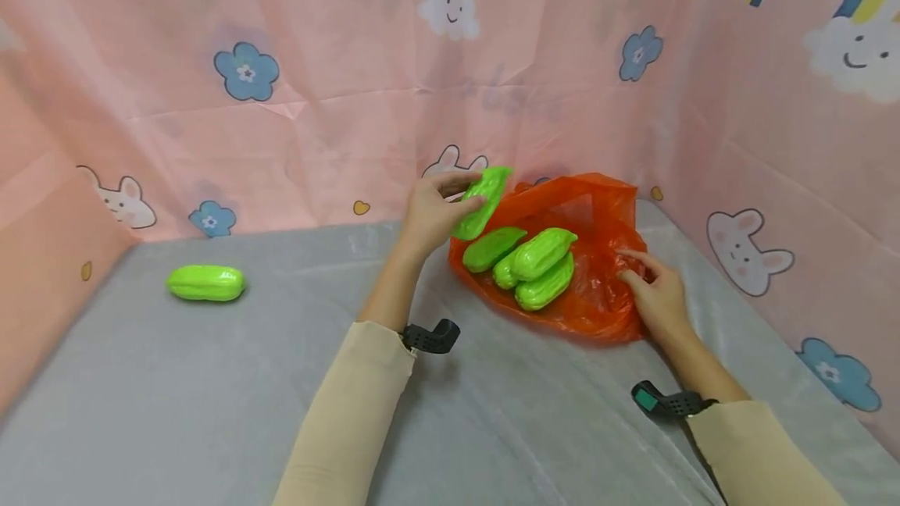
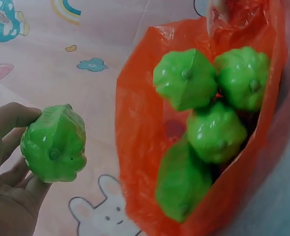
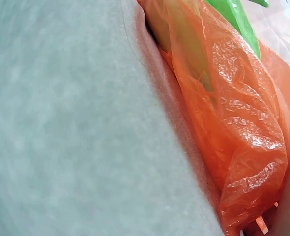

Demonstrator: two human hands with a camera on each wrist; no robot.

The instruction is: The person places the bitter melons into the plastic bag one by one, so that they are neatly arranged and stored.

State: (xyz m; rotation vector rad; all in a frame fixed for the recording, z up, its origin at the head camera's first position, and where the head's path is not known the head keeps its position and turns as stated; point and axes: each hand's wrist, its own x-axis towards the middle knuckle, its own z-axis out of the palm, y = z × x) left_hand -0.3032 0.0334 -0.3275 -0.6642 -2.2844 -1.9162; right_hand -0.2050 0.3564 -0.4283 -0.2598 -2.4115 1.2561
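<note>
My left hand (image 1: 437,213) grips a shiny bright green bitter melon (image 1: 485,205), ridged and tapering to a tip, above the left rim of an orange-red plastic bag (image 1: 606,307). In the left wrist view, the blunt stem end of the held melon (image 2: 56,145) faces the camera, apart from the bag. Inside the bag's wide mouth lie several similar bitter melons (image 1: 544,254), three clustered and one to their left. At the right side, my right hand (image 1: 659,295) pinches the bag's edge; the right wrist view shows crinkled film (image 3: 248,132) beside the fingers.
Another green bitter melon (image 1: 206,283) lies alone on the grey cloth surface (image 1: 281,381) at the far left. A pink patterned curtain (image 1: 316,139) stands behind and along both sides, close behind the bag.
</note>
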